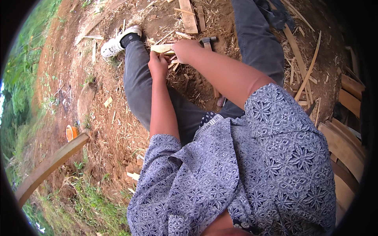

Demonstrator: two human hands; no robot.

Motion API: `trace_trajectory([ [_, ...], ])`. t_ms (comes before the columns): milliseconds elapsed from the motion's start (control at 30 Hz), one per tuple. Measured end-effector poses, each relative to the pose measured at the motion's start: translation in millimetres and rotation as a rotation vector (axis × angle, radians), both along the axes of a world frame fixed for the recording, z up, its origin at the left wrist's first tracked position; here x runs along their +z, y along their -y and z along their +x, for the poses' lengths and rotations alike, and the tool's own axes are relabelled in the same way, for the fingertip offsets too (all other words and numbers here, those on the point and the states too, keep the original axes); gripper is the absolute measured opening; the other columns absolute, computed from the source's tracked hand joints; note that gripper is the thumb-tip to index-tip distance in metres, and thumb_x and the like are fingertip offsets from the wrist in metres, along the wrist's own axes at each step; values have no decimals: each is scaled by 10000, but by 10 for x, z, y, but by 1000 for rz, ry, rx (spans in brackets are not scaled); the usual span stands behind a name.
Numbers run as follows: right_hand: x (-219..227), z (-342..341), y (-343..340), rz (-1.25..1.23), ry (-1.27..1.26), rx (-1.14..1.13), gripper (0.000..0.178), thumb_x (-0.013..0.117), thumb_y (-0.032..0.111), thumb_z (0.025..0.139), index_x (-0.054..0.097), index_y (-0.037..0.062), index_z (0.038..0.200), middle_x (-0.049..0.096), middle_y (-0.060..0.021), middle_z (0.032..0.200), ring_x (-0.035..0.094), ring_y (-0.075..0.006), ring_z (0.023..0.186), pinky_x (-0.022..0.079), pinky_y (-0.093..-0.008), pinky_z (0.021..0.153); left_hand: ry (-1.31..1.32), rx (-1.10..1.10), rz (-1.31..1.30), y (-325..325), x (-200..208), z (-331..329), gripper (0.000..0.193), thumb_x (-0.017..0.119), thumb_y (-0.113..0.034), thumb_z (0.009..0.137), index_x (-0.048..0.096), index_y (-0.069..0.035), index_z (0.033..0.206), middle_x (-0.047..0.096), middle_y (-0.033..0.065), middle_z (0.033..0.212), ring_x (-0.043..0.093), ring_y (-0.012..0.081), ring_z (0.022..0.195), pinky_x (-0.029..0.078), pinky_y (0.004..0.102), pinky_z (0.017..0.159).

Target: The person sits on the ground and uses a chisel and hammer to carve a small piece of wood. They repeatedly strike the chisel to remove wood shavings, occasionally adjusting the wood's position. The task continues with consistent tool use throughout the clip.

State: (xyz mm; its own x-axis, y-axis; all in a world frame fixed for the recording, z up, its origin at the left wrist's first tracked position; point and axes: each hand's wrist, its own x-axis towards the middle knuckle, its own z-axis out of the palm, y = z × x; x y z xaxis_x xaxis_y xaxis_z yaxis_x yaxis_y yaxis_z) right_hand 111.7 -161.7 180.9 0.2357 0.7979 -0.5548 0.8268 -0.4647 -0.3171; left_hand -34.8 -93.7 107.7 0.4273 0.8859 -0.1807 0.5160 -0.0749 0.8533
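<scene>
Between my legs, a pale flat piece of wood is pinched in my left hand, with the thumb against its near side. My right hand is curled closed at the wood's right end. The back of that hand faces up, so whatever its fingers grip is hidden. Just right of my right hand lies a hammer with a dark head. Its wooden handle runs toward me, partly behind my right forearm. Thin wood slivers show under my hands.
Shavings cover the brown soil. Boards lie ahead, and long wood strips lie beyond my right leg. Curved wooden pieces are stacked at the right. A wooden beam and an orange object are at the left, near grass.
</scene>
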Motion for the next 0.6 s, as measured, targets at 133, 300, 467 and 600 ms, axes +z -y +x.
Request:
trace_trajectory([
  [133, -265, -90, 282, 119, 20, -73, 374, 698, 194, 924, 697, 133, 1293, 730, -157, 1218, 719, -309, 1115, 601, -466, 851, -44, -4, 13, 78, -140, -38, 144, 594, -86, 1017, 530, 13, 934, 721, 142, 736, 720, 233, 639, 558, 381, 599],
  [300, -265, -212, 433, 178, -366, -516, 372, 570, 180, 980, 622, 95, 1339, 745, -149, 907, 740, -271, 704, 599, -415, 676, -231, -120, 265, 351, -44, 45, 180, 664, -156, 949, 562, -8, 948, 709, 254, 841, 691, 465, 813, 522, 517, 719],
  [467, -486, -77, 551, 159, -842, -802, 437, 581, 142, 957, 567, 76, 1388, 669, -118, 737, 647, -209, 512, 530, -371, 444, -476, -231, 406, 603, 175, 43, 190, 637, -256, 955, 583, -78, 993, 719, 215, 851, 702, 440, 838, 533, 554, 715],
  [600, -567, 58, 1035, 179, -819, -641, 501, 619, 222, 972, 536, 78, 1445, 672, -102, 748, 642, -182, 536, 538, -353, 492, -586, -217, 367, 788, 187, -39, 239, 653, -314, 916, 623, -96, 1011, 734, 194, 882, 719, 409, 852, 557, 536, 737],
])
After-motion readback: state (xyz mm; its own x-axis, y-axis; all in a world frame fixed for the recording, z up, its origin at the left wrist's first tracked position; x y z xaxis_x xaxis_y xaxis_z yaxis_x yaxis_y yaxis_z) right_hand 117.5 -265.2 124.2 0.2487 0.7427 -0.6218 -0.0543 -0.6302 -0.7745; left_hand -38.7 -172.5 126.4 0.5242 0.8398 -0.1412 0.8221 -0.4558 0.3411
